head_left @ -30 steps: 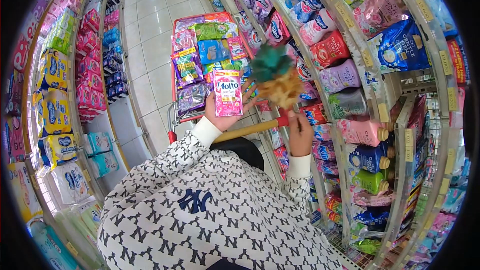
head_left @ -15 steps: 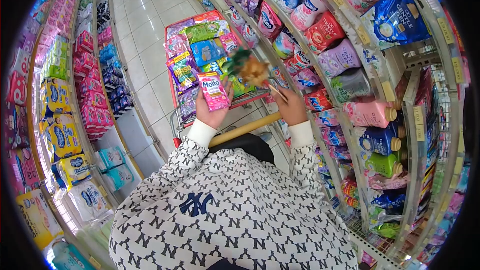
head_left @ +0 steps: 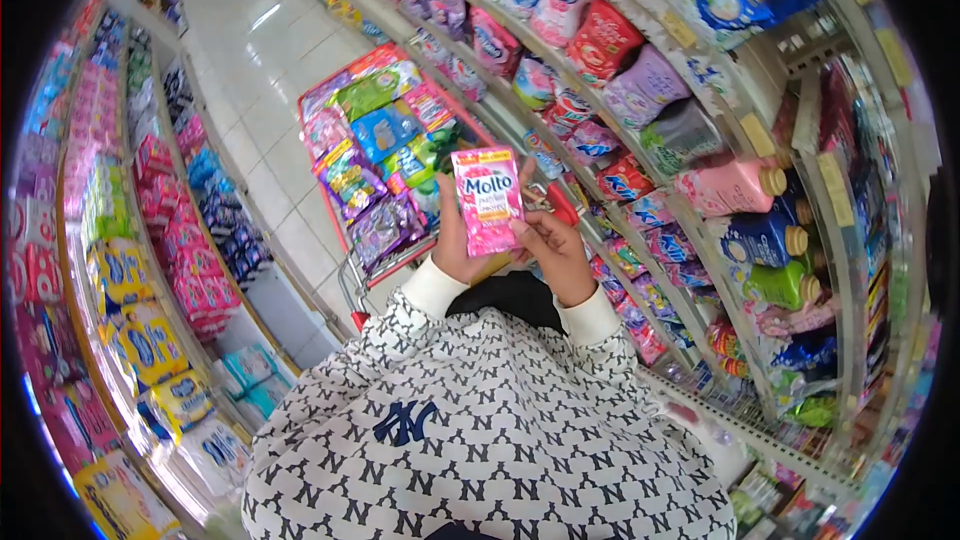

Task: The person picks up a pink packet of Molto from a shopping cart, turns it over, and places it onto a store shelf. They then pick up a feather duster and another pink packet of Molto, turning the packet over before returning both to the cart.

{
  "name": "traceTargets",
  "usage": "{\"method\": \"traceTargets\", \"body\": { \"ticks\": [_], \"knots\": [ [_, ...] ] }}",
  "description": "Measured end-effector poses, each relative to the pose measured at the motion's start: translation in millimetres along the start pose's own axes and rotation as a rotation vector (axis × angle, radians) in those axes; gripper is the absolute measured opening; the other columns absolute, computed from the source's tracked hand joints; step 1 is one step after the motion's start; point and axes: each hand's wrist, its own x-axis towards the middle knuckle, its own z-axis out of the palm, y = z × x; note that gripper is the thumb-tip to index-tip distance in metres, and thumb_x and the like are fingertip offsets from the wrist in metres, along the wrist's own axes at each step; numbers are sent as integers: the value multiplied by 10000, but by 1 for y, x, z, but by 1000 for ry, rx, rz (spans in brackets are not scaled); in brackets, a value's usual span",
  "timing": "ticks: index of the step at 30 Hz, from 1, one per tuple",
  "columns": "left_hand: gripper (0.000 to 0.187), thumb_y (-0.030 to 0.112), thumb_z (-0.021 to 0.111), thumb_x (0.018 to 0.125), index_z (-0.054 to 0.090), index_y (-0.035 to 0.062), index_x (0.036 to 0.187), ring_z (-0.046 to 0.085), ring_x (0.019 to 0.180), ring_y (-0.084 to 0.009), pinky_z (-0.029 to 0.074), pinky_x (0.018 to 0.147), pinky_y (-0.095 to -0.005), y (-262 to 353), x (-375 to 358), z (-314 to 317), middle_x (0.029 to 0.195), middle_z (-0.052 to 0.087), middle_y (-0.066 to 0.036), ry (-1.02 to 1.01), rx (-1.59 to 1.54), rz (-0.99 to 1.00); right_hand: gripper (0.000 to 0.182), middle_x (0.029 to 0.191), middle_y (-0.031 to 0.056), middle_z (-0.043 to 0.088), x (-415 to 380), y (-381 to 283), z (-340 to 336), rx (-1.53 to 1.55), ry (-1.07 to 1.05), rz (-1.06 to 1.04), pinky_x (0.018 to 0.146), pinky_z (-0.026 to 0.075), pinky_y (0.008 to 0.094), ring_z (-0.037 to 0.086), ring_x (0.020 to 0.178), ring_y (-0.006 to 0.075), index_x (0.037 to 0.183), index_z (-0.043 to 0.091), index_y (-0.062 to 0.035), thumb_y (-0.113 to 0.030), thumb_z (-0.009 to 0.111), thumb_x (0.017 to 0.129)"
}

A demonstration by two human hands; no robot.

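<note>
A pink and white Molto packet (head_left: 488, 202) is held upright in front of my body, its label facing me. My left hand (head_left: 456, 230) supports it from behind and along its left side. On its lower right edge, my right hand (head_left: 553, 248) pinches the packet between thumb and fingers. Just beyond the hands stands a red-rimmed shopping cart (head_left: 322, 185) filled with colourful packets, among them a blue packet (head_left: 386, 130) and a green one (head_left: 377, 92). Part of the cart handle is hidden behind my hands.
Shelves on the right hold pouches and bottles, including a pink bottle (head_left: 728, 186) and a red pouch (head_left: 606, 38). Left shelves carry yellow packs (head_left: 150, 345) and pink packs (head_left: 200, 280). A tiled floor (head_left: 235, 60) runs along the aisle beyond the cart.
The packet has moved right and turned more upright. My right hand has come in and gripped its edge; the blurred green and orange object it held is no longer distinguishable. The view has shifted.
</note>
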Motion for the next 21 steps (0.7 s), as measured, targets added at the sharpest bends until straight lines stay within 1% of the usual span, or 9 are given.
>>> {"method": "traceTargets", "body": {
  "ticks": [2,3,4,6,9,12,13,17,21],
  "knots": [
    [811,693,319,923,298,95,1471,592,1049,-217,538,757,-388,-6,8,2,1429,452,-135,-47,211,-92,176,776,-14,616,-7,-2,-3,28,90,-33,582,451,199,554,646,37,1010,624,-1,-165,574,976],
    [723,648,337,950,401,81,1395,622,982,-201,547,696,-357,-12,12,7,1317,547,-131,93,322,-115,165,707,-29,586,-12,-7,-4,53,156,-68,541,429,198,525,585,31,961,625,-14,-174,584,971],
    [541,523,389,995,490,74,1278,633,954,-196,549,727,-362,-10,14,-6,1172,617,-89,86,398,-189,165,708,-27,583,-17,-10,-8,19,216,-80,531,431,198,527,586,32,972,627,-22,-184,591,968],
    [368,367,461,1001,521,62,1198,635,947,-169,547,748,-336,-16,26,0,1093,630,-46,221,646,-52,170,712,-23,578,-28,-14,-15,-42,347,-101,511,434,199,530,589,33,994,630,-39,-204,606,960],
    [288,125,577,935,521,37,1203,623,976,-113,534,776,-281,-15,26,20,1102,627,-44,180,882,-110,177,662,-39,557,-45,-22,-26,-118,428,-190,491,419,191,507,547,20,1011,636,-47,-214,614,956],
    [341,31,583,911,502,7,1242,596,1008,-137,482,876,-282,-17,43,43,1115,614,-57,-28,989,-138,230,729,-18,600,-58,-27,-32,-54,439,-214,518,431,189,532,594,33,1050,630,-42,-253,573,979],
    [336,10,601,895,507,13,1218,611,987,-101,522,802,-260,-14,52,56,1126,628,-54,-119,1056,-111,248,754,-13,611,-62,-27,-34,-4,445,-219,527,434,190,539,611,38,1061,627,-42,-268,560,986],
    [375,10,595,899,494,9,1259,590,1015,-107,472,875,-255,-2,96,133,1135,633,-53,-309,1159,-14,275,826,-9,666,-77,-18,-46,10,447,-185,584,456,193,566,663,38,1055,633,-53,-307,550,989],
    [374,11,576,907,484,15,1269,607,987,-119,492,851,-277,-17,146,221,1127,635,-65,-389,1018,6,277,812,1,661,-83,10,-61,-121,384,-216,609,471,224,573,674,53,1022,652,-42,-303,574,975]
  ]
}}
